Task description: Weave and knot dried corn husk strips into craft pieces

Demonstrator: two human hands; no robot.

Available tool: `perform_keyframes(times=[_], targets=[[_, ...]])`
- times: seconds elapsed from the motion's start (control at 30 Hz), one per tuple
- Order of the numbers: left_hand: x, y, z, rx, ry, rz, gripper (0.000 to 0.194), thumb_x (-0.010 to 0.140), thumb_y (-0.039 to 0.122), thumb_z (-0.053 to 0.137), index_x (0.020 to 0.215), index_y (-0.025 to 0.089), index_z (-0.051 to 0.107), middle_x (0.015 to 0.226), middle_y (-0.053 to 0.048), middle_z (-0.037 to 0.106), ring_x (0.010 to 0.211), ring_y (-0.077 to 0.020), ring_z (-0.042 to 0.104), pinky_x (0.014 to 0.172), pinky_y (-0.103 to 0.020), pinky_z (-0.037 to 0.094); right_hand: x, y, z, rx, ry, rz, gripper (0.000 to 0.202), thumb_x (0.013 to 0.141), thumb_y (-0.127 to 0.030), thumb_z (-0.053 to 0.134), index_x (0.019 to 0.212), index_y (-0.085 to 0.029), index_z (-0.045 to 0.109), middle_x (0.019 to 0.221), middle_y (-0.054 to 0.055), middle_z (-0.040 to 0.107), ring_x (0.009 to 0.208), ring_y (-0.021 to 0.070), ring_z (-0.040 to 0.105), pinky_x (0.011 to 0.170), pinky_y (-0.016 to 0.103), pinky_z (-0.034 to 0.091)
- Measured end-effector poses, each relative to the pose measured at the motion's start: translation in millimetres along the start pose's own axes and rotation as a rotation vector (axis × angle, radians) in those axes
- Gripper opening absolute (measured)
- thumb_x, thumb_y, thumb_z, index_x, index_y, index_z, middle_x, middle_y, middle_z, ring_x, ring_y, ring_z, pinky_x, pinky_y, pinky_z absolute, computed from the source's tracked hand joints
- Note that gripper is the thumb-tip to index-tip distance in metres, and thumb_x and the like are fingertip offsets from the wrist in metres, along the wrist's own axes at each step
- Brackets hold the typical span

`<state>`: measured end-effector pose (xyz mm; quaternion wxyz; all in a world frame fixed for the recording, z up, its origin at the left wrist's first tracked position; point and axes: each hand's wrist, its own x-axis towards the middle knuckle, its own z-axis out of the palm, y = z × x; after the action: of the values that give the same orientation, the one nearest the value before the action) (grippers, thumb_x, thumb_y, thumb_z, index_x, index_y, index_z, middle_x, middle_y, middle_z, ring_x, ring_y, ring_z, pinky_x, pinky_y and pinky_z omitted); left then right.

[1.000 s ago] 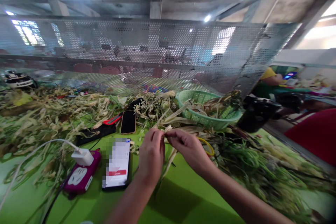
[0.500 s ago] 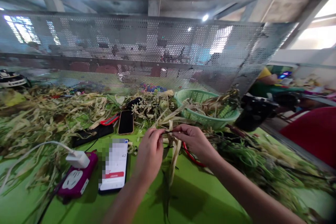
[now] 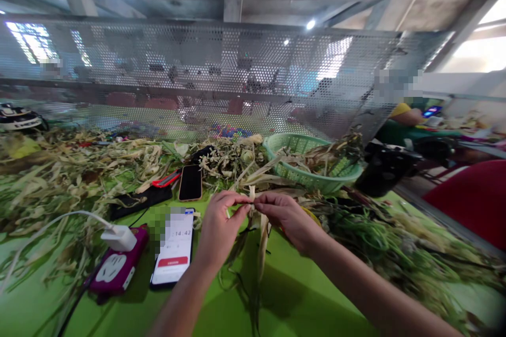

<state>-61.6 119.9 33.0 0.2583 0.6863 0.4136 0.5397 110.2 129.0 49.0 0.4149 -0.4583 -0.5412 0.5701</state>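
Observation:
Above the green table, my left hand pinches thumb and forefinger together at the top of a pale dried husk strip. From the other side my right hand pinches the same spot, and the fingertips of both hands almost touch. A short pale end of the husk sticks up above the fingers, while its long tails hang down toward the table. Something thin and dark shows between the fingertips, mostly hidden. Behind my right hand lies a yellow and red object, partly covered.
Dried leaves heap across the left and back. A green basket with husks stands behind my hands. A lit phone, dark phone, red cutter and purple power strip lie left. Green strands spread right.
My fingertips have drawn closer together at the husk, and the dark strand stretched between them is now mostly covered. My left hand has tilted, with its forefinger reaching further right.

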Motion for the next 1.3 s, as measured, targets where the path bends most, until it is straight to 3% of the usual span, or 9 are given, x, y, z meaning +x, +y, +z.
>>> perform_keyframes(times=[0.17, 0.3, 0.47, 0.53, 0.63, 0.83, 1.1, 1.2, 1.3], targets=[[-2, 3, 2.0, -0.069, 0.021, 0.010, 0.009, 0.082, 0.019, 0.061, 0.084, 0.018, 0.070, 0.090, -0.005, 0.067, 0.088, -0.0174, 0.060, 0.078, -0.027, 0.046, 0, 5, 2, 0.029, -0.056, 0.066, 0.029, 0.068, -0.041, 0.075, 0.071, -0.015, 0.062, 0.059, -0.005, 0.044, 0.048, 0.0058, 0.024, 0.046, 0.023, 0.014], [-3, 6, 2.6, -0.198, -0.096, -0.042, 0.011, 0.085, 0.021, 0.057, 0.085, 0.018, 0.068, 0.089, -0.004, 0.068, 0.085, -0.0161, 0.061, 0.077, -0.026, 0.046, 1, 9, 2, 0.052, -0.091, 0.067, 0.035, 0.069, -0.047, 0.074, 0.072, -0.015, 0.060, 0.057, -0.007, 0.038, 0.047, 0.0054, 0.021, 0.045, 0.022, 0.013], [-3, -6, 6.6, -0.183, -0.117, -0.135, 0.012, 0.085, 0.025, 0.056, 0.086, 0.018, 0.066, 0.082, -0.002, 0.067, 0.077, -0.0154, 0.060, 0.071, -0.024, 0.045, 6, 9, -8, -0.296, -0.121, -0.138, 0.028, 0.073, -0.043, 0.070, 0.077, -0.015, 0.068, 0.068, -0.001, 0.058, 0.063, 0.0123, 0.048, 0.060, 0.024, 0.036], [-3, -13, 7.9, -0.163, -0.109, -0.161, 0.011, 0.084, 0.024, 0.057, 0.086, 0.019, 0.067, 0.081, -0.002, 0.068, 0.076, -0.0162, 0.062, 0.071, -0.025, 0.046, 6, 5, -16, -0.523, -0.075, -0.226, 0.022, 0.076, -0.038, 0.069, 0.079, -0.017, 0.070, 0.073, 0.001, 0.064, 0.071, 0.0161, 0.053, 0.066, 0.026, 0.038], [-2, -19, 9.2, -0.173, -0.100, -0.232, 0.011, 0.080, 0.025, 0.060, 0.085, 0.019, 0.067, 0.079, -0.003, 0.070, 0.073, -0.0169, 0.063, 0.070, -0.026, 0.047, 3, -1, -23, -0.699, 0.020, -0.288, 0.018, 0.080, -0.036, 0.064, 0.077, -0.018, 0.069, 0.068, -0.001, 0.063, 0.068, 0.0158, 0.053, 0.063, 0.025, 0.036], [-2, -17, 12.3, -0.165, -0.070, -0.298, 0.011, 0.073, 0.021, 0.065, 0.083, 0.017, 0.061, 0.075, -0.003, 0.067, 0.069, -0.0156, 0.062, 0.063, -0.024, 0.045, -6, -10, -13, -0.584, -0.001, -0.286, 0.020, 0.080, -0.035, 0.064, 0.074, -0.017, 0.065, 0.067, -0.001, 0.058, 0.065, 0.0141, 0.049, 0.061, 0.025, 0.037], [-4, -11, 16.9, -0.119, -0.163, -0.256, 0.005, 0.076, 0.021, 0.062, 0.078, 0.017, 0.064, 0.071, -0.001, 0.067, 0.065, -0.0142, 0.059, 0.063, -0.024, 0.043, -7, -6, -3, -0.452, 0.018, -0.262, 0.018, 0.079, -0.033, 0.064, 0.072, -0.017, 0.064, 0.067, 0.000, 0.059, 0.066, 0.0149, 0.050, 0.062, 0.026, 0.038], [-5, -9, 16.7, -0.073, -0.164, -0.221, 0.005, 0.075, 0.020, 0.062, 0.078, 0.017, 0.064, 0.072, -0.001, 0.067, 0.065, -0.0140, 0.058, 0.063, -0.024, 0.042, -10, -7, 1, -0.510, 0.017, -0.285, 0.017, 0.080, -0.032, 0.064, 0.073, -0.018, 0.065, 0.066, 0.000, 0.059, 0.066, 0.0151, 0.051, 0.061, 0.026, 0.038], [-5, -11, 16.8, -0.124, -0.152, -0.227, 0.006, 0.073, 0.017, 0.064, 0.079, 0.016, 0.065, 0.074, -0.001, 0.066, 0.068, -0.0138, 0.057, 0.065, -0.024, 0.042, -16, -14, 1, -0.640, -0.077, -0.383, 0.018, 0.083, -0.034, 0.064, 0.075, -0.018, 0.068, 0.076, 0.002, 0.062, 0.072, 0.0155, 0.055, 0.066, 0.026, 0.041]])
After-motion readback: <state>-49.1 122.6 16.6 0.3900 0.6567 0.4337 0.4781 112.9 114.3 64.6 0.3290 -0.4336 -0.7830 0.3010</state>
